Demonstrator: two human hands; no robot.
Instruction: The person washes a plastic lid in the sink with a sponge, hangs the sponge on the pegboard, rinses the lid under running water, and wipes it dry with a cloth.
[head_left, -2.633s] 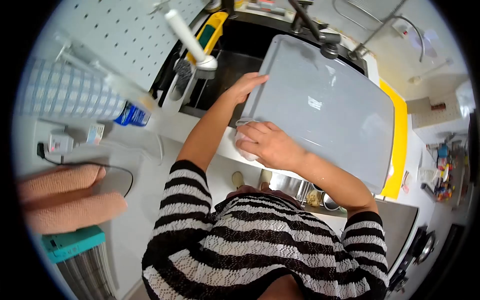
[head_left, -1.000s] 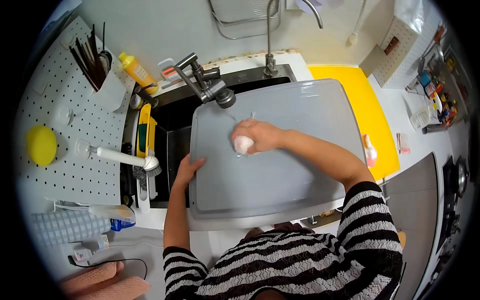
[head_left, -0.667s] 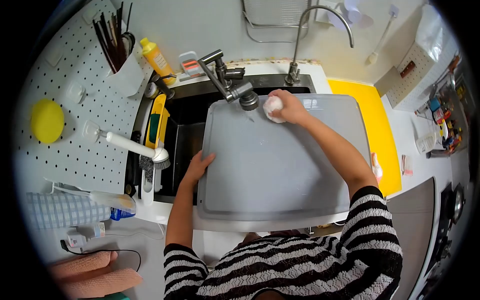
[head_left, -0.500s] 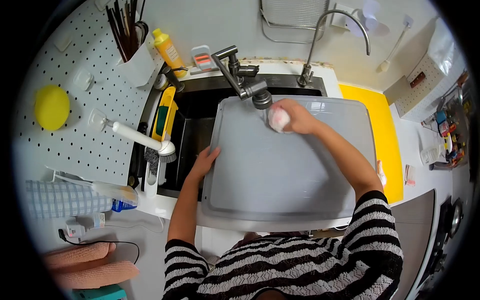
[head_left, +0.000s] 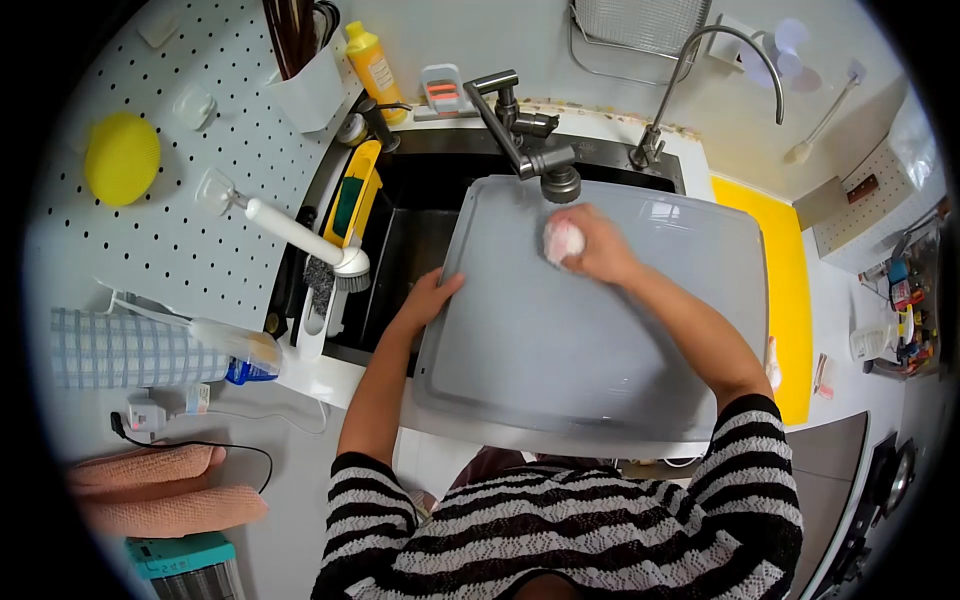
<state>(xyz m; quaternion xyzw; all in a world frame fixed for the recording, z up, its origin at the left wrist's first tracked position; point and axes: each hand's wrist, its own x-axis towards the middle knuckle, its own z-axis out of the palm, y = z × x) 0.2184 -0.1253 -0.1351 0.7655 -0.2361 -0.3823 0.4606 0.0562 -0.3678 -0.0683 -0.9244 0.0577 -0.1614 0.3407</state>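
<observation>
A large grey translucent plastic lid lies flat across the sink and the counter front. My right hand is closed round a crumpled white and pink cloth, pressed on the far part of the lid just below the faucet head. At the lid's left edge, my left hand grips the rim with the thumb on top; its other fingers are partly hidden.
The dark sink shows left of the lid. A yellow caddy and a white-handled brush are beside it. Behind stand a yellow bottle and a tall curved tap. A yellow mat lies at right.
The whole view has shifted a little. Relative to the faucet, my right hand has moved slightly toward me and left with the cloth. My left hand stays at the lid's edge.
</observation>
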